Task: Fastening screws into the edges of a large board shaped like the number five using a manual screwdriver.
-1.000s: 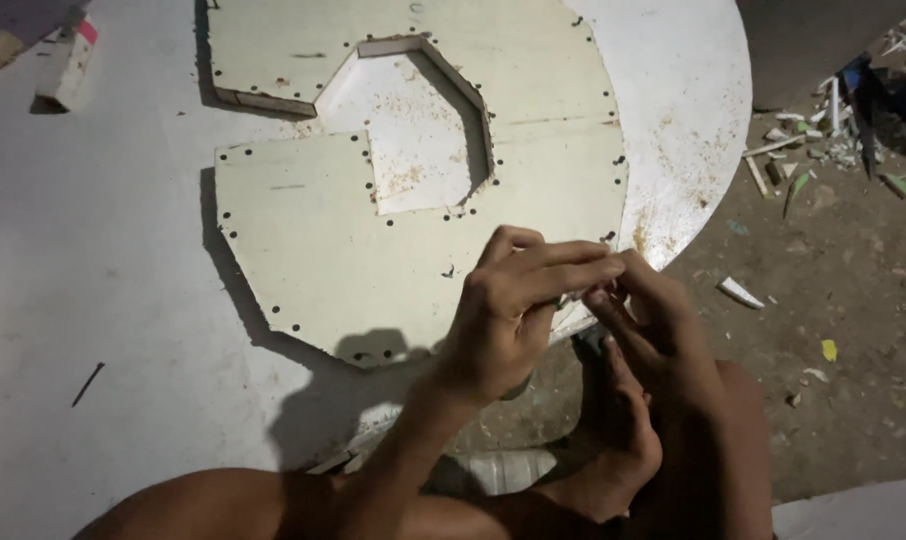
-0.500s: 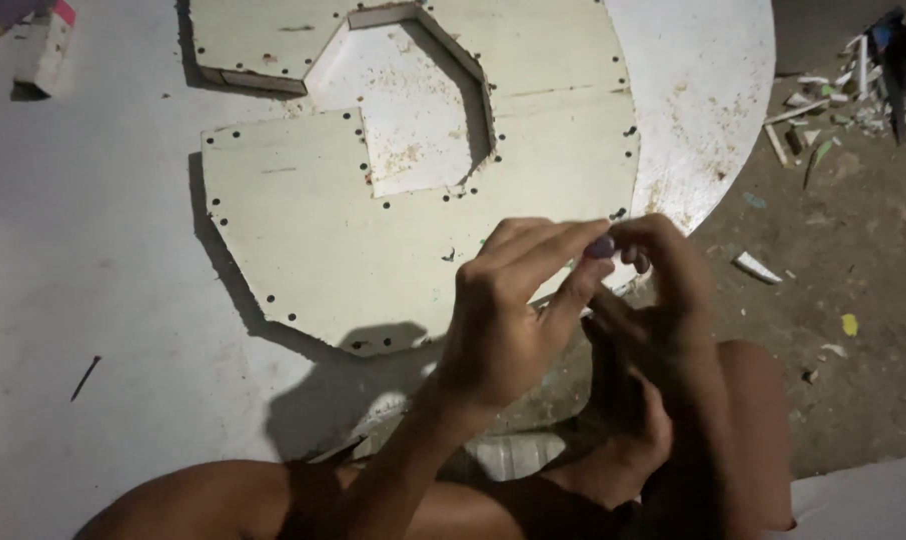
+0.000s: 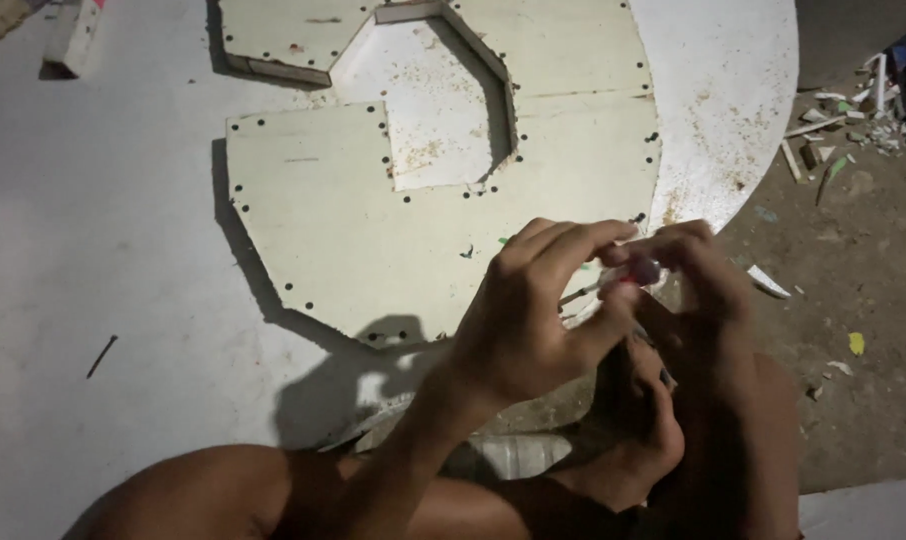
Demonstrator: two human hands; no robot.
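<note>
Nearby, perforated board [image 3: 373,220], floor scraps [image 3: 853,110].

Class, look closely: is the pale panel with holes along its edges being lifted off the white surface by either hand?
No: the pale panel lies flat while both hands pinch something small above it.

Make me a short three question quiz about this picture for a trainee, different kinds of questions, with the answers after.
1. True or false: the pale panel with small holes along its edges lies flat on the white round board.
2. Multiple choice: where is the litter of small scraps? A) on the panel B) on the dirt ground at the upper right C) in the left hand
3. Fill in: the left hand and right hand meet over the panel's lower ____ edge, pinching a small thin item.

Key
1. True
2. B
3. right; what the small item is cannot be told.
</note>
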